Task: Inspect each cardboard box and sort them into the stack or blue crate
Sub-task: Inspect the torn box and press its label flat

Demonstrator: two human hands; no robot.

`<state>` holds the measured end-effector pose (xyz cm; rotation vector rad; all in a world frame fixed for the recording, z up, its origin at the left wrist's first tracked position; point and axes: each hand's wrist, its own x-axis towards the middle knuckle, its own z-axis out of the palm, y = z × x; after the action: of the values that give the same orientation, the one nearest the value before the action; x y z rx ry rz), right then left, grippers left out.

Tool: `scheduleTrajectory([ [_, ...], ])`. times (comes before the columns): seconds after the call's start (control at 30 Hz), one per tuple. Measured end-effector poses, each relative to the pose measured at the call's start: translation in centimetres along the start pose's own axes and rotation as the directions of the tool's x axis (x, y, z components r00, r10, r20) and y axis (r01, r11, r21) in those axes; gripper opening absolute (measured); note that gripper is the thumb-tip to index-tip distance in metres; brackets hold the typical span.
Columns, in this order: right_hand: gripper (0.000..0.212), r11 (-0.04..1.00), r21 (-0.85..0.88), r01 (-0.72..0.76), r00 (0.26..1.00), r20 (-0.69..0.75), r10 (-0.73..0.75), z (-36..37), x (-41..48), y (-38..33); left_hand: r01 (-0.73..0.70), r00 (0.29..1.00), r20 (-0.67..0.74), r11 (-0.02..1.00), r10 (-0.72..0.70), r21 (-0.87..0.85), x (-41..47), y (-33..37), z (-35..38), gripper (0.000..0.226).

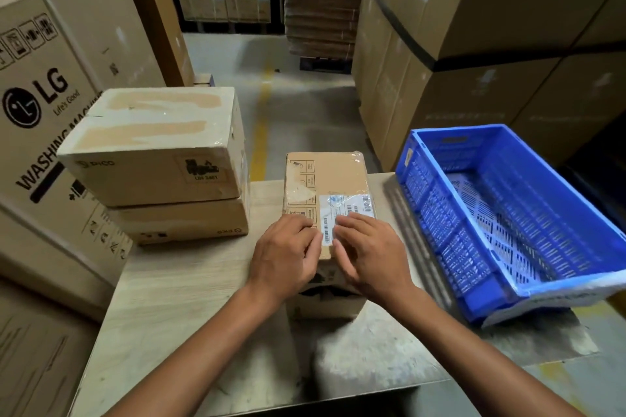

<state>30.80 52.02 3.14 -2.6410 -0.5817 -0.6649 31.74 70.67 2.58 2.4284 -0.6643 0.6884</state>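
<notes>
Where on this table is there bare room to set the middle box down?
Bare table lies in front of the two-box stack, left of the left hand. The blue crate looks empty inside. Near edge below the middle box is bare too. The gaps between that box, stack and crate are narrow.

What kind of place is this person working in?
Most likely a warehouse: tall stacks of big appliance cartons, one marked LG washing machine, a yellow floor line down a concrete aisle, and a blue crate on the table.

Dim warehouse aisle of tall stacked cartons (491,27), grey concrete floor (305,105), yellow floor line (262,118).
</notes>
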Motion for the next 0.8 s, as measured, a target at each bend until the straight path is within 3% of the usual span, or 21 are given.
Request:
scheduleTrajectory([
  [0.1, 0.051, 0.991, -0.133, -0.029, 0.955, 0.29, 0.067, -0.8, 2.6, -0.3, 0.07, 0.964, 0.252, 0.996, -0.084, 0.063, 2.0, -0.2, -0.2, 0.039],
  [0.17, 0.061, 0.984, -0.163, -0.077, 0.919, 0.371, 0.133, -0.4, 3.4, -0.4, 0.147, 0.914, 0.367, 0.984, -0.172, 0.097, 2.9, -0.1, -0.1, 0.052],
  [0.3, 0.069, 0.981, -0.178, -0.08, 0.921, 0.364, 0.142, 0.1, 3.2, -0.7, 0.136, 0.872, 0.44, 0.97, -0.214, 0.202, 3.1, 0.4, -0.2, 0.054],
  [0.47, 0.031, 0.974, -0.195, -0.114, 0.921, 0.347, 0.177, -0.4, 6.8, 0.6, 0.199, 0.888, 0.383, 0.964, -0.254, 0.178, 6.2, 1.1, -0.8, 0.027],
  [0.53, 0.025, 0.974, -0.193, -0.122, 0.931, 0.317, 0.179, 0.2, 8.4, 1.7, 0.203, 0.887, 0.383, 0.963, -0.259, 0.179, 7.8, 0.4, 0.0, 0.036],
  [0.8, 0.039, 0.974, -0.214, -0.079, 0.957, 0.258, 0.134, 3.0, 8.6, 3.8, 0.16, 0.876, 0.4, 0.945, -0.269, 0.285, 8.7, -2.6, 2.8, 0.046],
])
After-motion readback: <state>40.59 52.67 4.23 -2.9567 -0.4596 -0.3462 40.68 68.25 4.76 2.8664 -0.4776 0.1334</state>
